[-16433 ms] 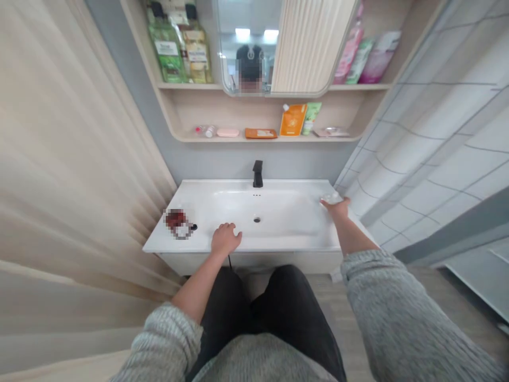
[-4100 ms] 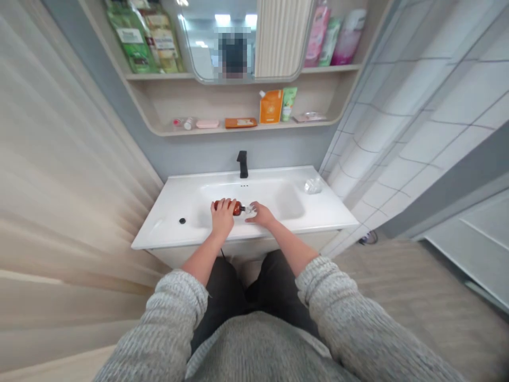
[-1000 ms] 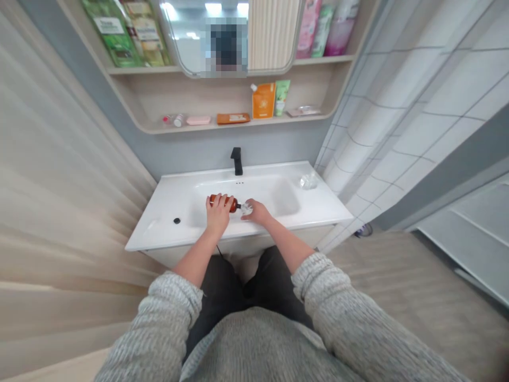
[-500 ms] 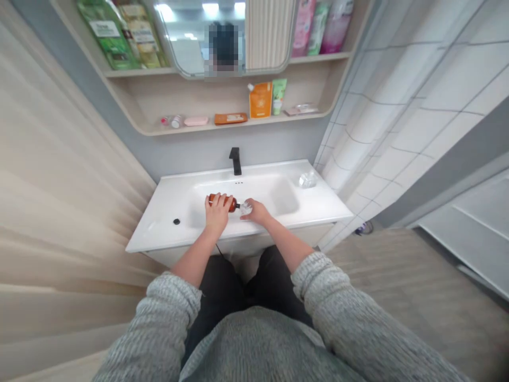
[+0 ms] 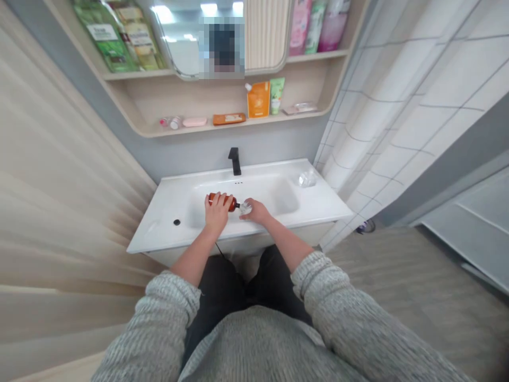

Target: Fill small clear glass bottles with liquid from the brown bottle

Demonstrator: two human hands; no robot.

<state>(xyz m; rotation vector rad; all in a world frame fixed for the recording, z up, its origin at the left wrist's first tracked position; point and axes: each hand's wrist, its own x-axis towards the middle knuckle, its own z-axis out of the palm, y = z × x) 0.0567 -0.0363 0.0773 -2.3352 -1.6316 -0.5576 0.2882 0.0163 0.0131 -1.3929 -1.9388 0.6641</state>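
Counter: white sink counter (image 5: pixel 318 204), nothing shifted on it since a second ago.
Left hand: left hand (image 5: pixel 217 213), grip wrapped over the amber bottle (image 5: pixel 227 201), as before.
Right hand: right hand (image 5: pixel 259 212), grip closed on the small clear jar (image 5: pixel 245 207), same spot.
Amber bottle: on its side over the basin, nozzle at the jar.
Black cap: black cap (image 5: pixel 177 222), on the counter to the left, well apart from the hands, unmoved.

The faucet (image 5: pixel 235 161) stands at the back middle of the surface (image 5: pixel 159 225). Just before it, over the basin (image 5: pixel 280 195), a bottle (image 5: pixel 225 201) lies on its side under the left hand (image 5: pixel 217 213), its mouth meeting a small container (image 5: pixel 245 207) in the right hand (image 5: pixel 259 212). Left of the faucet and nearer lies a cap (image 5: pixel 177 222) — right of it, a wrapper (image 5: pixel 307 179). Above the faucet, a shelf (image 5: pixel 191 98).
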